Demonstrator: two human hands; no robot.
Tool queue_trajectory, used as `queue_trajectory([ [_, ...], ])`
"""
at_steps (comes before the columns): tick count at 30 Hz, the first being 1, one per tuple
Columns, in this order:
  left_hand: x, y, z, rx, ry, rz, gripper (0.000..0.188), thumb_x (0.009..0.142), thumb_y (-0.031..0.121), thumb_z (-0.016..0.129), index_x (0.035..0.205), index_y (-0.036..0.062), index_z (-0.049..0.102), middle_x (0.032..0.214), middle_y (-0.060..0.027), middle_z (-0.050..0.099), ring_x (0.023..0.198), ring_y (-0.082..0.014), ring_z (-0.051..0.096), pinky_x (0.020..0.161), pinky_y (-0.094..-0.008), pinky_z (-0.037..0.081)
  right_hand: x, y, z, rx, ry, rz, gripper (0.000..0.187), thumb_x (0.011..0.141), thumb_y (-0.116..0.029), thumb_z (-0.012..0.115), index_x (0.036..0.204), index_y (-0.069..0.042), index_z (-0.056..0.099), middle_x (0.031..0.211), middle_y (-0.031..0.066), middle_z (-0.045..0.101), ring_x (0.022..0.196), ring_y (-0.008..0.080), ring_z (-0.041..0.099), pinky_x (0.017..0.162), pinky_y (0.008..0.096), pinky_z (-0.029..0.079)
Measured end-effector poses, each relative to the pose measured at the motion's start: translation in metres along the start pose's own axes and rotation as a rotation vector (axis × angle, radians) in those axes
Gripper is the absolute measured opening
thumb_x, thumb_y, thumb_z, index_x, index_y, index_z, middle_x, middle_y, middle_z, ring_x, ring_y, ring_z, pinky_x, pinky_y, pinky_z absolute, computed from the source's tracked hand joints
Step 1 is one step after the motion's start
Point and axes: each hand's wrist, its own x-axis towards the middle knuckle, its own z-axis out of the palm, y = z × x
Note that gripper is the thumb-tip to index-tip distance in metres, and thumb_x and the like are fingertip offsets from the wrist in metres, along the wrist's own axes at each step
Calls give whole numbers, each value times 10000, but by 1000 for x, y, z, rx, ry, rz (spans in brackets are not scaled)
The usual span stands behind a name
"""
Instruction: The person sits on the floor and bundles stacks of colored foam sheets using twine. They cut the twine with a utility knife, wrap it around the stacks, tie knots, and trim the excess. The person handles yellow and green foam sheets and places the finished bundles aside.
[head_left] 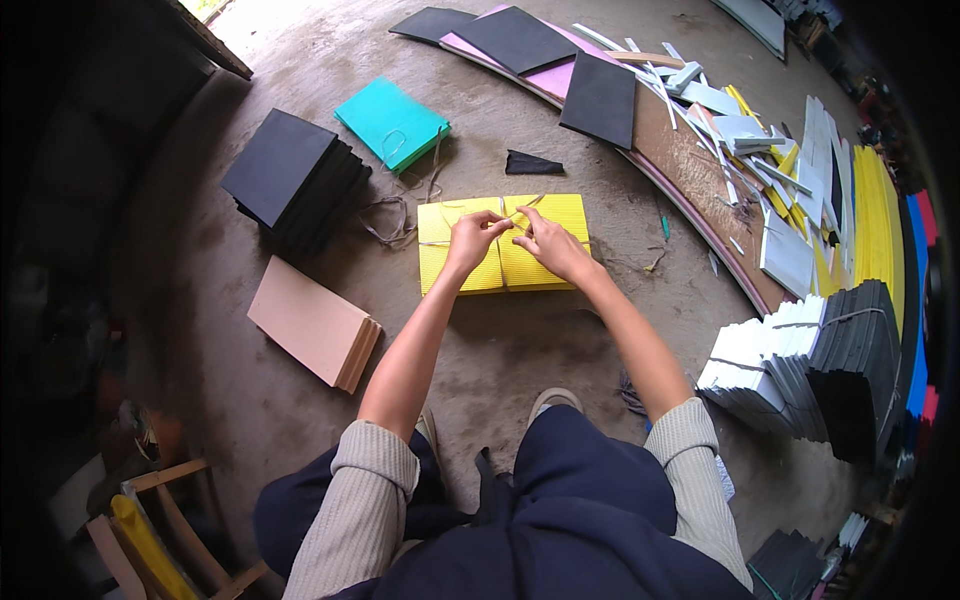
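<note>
A stack of yellow ribbed sheets lies on the floor in front of me. Thin grey string crosses over it both ways. Above the middle of the stack, where the strands meet, my left hand pinches the string between thumb and fingers. My right hand is just to its right, fingers closed on the string too, and a loose end sticks up past the fingertips. Whether the strands are knotted is hidden by my fingers.
Left of the yellow stack are black sheets, a tied teal stack and tan sheets. Loose string lies between. A black scrap is beyond. To the right stand tied white and black bundles and a board heaped with offcuts.
</note>
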Motion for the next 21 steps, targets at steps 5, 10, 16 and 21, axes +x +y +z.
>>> queue_trajectory([
  [5, 14, 6, -15, 145, 143, -71, 336, 709, 244, 712, 903, 29, 543, 469, -25, 411, 458, -104, 395, 450, -308, 329, 3, 18, 19, -122, 181, -338, 155, 835, -74, 445, 984, -36, 462, 721, 170, 604, 647, 321, 605, 571, 421, 485],
  [10, 44, -19, -20, 467, 200, 300, 247, 766, 37, 558, 945, 63, 390, 520, -113, 458, 492, -263, 509, 484, -385, 375, -15, 35, 40, -314, 151, -397, 214, 755, 5, 459, 957, -60, 488, 610, 117, 563, 553, 273, 588, 477, 378, 476],
  [16, 63, -36, -4, 532, 132, 418, 192, 789, 27, 525, 932, 71, 405, 564, -131, 504, 547, -306, 552, 499, -420, 385, -44, 48, 44, -213, 213, -334, 174, 738, 13, 481, 898, -54, 501, 617, 107, 552, 545, 254, 583, 459, 357, 469],
  [21, 52, -24, -8, 486, -20, 341, 239, 825, 294, 561, 955, 109, 484, 571, -115, 561, 524, -282, 571, 462, -382, 425, -37, 45, 24, -33, 178, -203, 51, 799, -64, 518, 826, -21, 519, 687, 116, 558, 655, 274, 575, 570, 376, 458],
])
